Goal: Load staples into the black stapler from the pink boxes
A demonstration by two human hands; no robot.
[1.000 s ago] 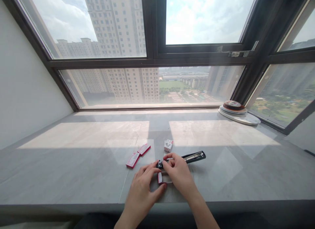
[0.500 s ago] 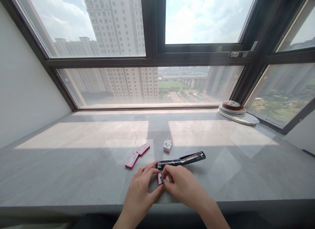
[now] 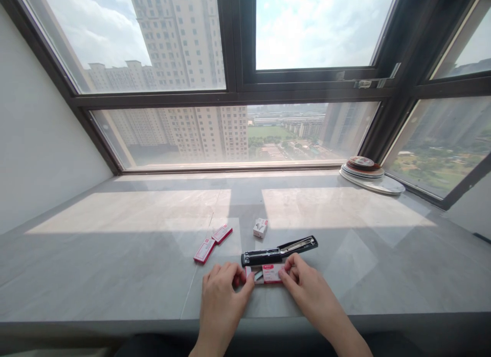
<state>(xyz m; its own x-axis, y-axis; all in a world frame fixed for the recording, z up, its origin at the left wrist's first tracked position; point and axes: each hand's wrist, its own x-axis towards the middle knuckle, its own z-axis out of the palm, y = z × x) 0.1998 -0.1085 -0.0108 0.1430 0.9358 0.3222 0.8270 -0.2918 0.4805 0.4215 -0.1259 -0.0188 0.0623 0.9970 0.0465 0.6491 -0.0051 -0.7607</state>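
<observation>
A small red-and-white staple box (image 3: 272,273) lies just in front of the stapler, its inner tray partly slid out to the left. A grey strip of staples (image 3: 258,275) shows in the exposed tray. My left hand (image 3: 224,288) pinches the tray's left end between thumb and fingers. At the right end of the box, my right hand (image 3: 307,285) grips the printed sleeve. Behind the box the black stapler (image 3: 263,255) rests wide open, its top arm laid back to the right and its metal channel exposed.
Two more flat red-and-white boxes (image 3: 204,250) lie at the left, end to end. A small white box (image 3: 260,227) stands behind the stapler. Plates are stacked (image 3: 370,175) in the back right corner, by the window frame (image 3: 245,98). The stone sill (image 3: 115,275) ends near my lap.
My right hand has moved right, from the box's left end to its right end, uncovering the printed sleeve and the staples. My left hand still holds the left end.
</observation>
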